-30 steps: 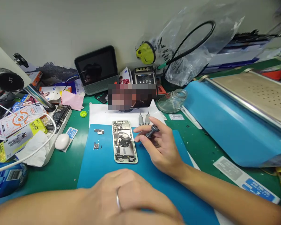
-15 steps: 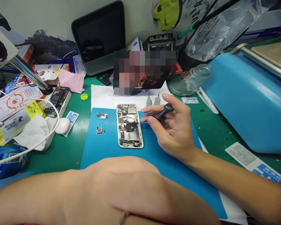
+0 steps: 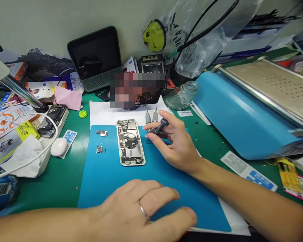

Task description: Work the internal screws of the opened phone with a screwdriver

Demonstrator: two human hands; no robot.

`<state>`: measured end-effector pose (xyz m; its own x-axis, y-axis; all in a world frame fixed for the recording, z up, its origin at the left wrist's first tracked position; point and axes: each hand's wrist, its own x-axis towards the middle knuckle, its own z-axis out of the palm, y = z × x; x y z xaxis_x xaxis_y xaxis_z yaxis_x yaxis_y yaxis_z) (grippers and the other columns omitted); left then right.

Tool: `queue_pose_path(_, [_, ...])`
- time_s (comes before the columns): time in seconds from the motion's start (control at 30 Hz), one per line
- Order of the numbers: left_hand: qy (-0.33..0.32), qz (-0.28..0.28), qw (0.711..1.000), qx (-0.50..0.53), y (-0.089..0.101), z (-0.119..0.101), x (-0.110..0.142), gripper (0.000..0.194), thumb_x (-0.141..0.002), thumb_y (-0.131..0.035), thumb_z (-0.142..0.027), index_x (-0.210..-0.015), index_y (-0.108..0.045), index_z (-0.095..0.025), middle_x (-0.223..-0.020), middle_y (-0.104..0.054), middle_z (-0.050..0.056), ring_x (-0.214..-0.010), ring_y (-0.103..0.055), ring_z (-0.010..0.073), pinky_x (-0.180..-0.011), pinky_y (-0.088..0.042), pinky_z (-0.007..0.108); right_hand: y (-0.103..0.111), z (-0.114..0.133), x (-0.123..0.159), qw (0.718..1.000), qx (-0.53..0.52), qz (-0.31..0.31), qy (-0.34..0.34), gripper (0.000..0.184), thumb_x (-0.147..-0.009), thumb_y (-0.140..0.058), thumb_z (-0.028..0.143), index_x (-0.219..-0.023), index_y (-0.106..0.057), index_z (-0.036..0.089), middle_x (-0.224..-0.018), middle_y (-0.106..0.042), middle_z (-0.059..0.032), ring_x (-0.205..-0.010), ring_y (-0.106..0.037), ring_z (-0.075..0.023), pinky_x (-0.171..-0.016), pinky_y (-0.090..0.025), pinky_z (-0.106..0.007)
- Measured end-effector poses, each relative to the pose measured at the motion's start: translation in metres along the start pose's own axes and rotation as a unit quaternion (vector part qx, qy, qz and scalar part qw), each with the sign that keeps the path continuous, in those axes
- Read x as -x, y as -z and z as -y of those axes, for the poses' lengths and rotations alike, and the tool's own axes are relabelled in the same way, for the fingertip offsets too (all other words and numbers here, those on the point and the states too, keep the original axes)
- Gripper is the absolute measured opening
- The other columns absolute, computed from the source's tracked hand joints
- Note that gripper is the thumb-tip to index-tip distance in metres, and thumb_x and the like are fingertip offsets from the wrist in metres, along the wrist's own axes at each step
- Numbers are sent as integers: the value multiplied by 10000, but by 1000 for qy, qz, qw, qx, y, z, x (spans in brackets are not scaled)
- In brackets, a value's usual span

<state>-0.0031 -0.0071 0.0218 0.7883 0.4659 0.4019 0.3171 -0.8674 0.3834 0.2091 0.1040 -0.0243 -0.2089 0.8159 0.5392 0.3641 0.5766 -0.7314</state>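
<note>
The opened phone (image 3: 137,153) lies on the blue mat (image 3: 103,185); the right hand (image 3: 179,148) grips a screwdriver (image 3: 161,126) beside it; the left hand (image 3: 128,208) has fingers apart; a slipping tip could gouge bared circuitry, a careless sweep scatter the loose parts (image 3: 99,149)

Left hand (image 3: 138,208) farther into view, fingers (image 3: 175,220) now visible above blue mat (image 3: 106,178)
</note>
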Motion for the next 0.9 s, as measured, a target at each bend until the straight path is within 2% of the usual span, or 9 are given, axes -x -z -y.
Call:
queue_pose_path(0.07, [19, 58, 993, -98, -9, 14, -3, 541, -971, -506, -389, -1437, -474, -117, -1504, -474, 151, -1401, -415, 330, -1127, -387, 452, 0, 2, -1, 1000, -14, -14, 24, 686, -914, -605, 117, -1483, -294, 342, -1128, -709, -49, -900, -728, -164, -752, -653, -309])
queue_pose_path(0.1, [40, 108, 984, -134, -14, 16, -1, 674, -968, -491, -513, -1489, -405, -94, -1575, -366, 184, -1469, -305, 364, -1162, -327, 491, 0, 5, -1, 999, -20, -21, 38, 680, -911, -608, 110, -1470, -307, 352, -1135, -709, -47, -907, -731, -169, -756, -658, -319])
queue_pose_path(0.17, [68, 154, 971, -172, -23, 14, 9, 890, -920, -456, -684, -1531, -316, -52, -1622, -233, 236, -1519, -152, 400, -1189, -234, 532, 0, 17, -1, 998, -31, -30, 48, 639, -910, -613, 107, -1433, -351, 365, -1138, -712, -43, -898, -737, -173, -741, -664, -322])
queue_pose_path(0.27, [90, 183, 959, -194, -28, 7, 21, 921, -914, -478, -663, -1555, -247, -44, -1638, -138, 261, -1535, -23, 418, -1206, -73, 578, -7, 37, -1, 997, -76, 9, 16, 586, -926, -597, 109, -1410, -370, 347, -1098, -723, -49, -882, -745, -164, -731, -667, -297])
queue_pose_path(0.37, [107, 186, 958, -190, -27, 5, 22, 850, -941, -469, -574, -1562, -222, -49, -1628, -139, 285, -1533, 20, 428, -1188, 43, 601, -20, 43, -1, 986, -138, 61, 69, 574, -942, -570, 105, -1428, -345, 313, -1075, -731, -56, -925, -748, -163, -722, -669, -280])
queue_pose_path(0.43, [109, 186, 960, -178, -26, 6, 19, 841, -933, -482, -553, -1562, -222, -58, -1621, -148, 295, -1529, 47, 434, -1179, 73, 599, -27, 38, -2, 978, -116, 62, 164, 621, -945, -566, 102, -1472, -309, 307, -1089, -742, -58, -940, -753, -161, -767, -672, -291])
queue_pose_path(0.57, [114, 190, 960, -169, -26, 9, 18, 870, -900, -524, -562, -1559, -230, -77, -1608, -172, 309, -1523, 86, 441, -1174, 86, 589, -29, 24, -3, 966, -72, 57, 242, 716, -940, -564, 97, -1540, -229, 298, -1067, -763, -70, -943, -758, -174, -778, -677, -309])
queue_pose_path(0.77, [116, 193, 960, -168, -25, 10, 16, 874, -892, -533, -553, -1556, -216, -80, -1607, -154, 320, -1529, 18, 439, -1187, 55, 559, -29, 18, -1, 975, -100, 41, 194, 739, -898, -598, 37, -1527, -292, 275, -1097, -734, -75, -970, -745, -162, -837, -658, -300])
queue_pose_path(0.9, [112, 198, 961, -159, -22, 9, 15, 883, -877, -568, -544, -1544, -235, -73, -1600, -159, 333, -1532, 4, 428, -1193, 66, 532, -32, 15, 0, 981, -137, 20, 139, 705, -896, -595, 27, -1497, -341, 295, -1034, -706, -52, -932, -720, -140, -749, -654, -264])
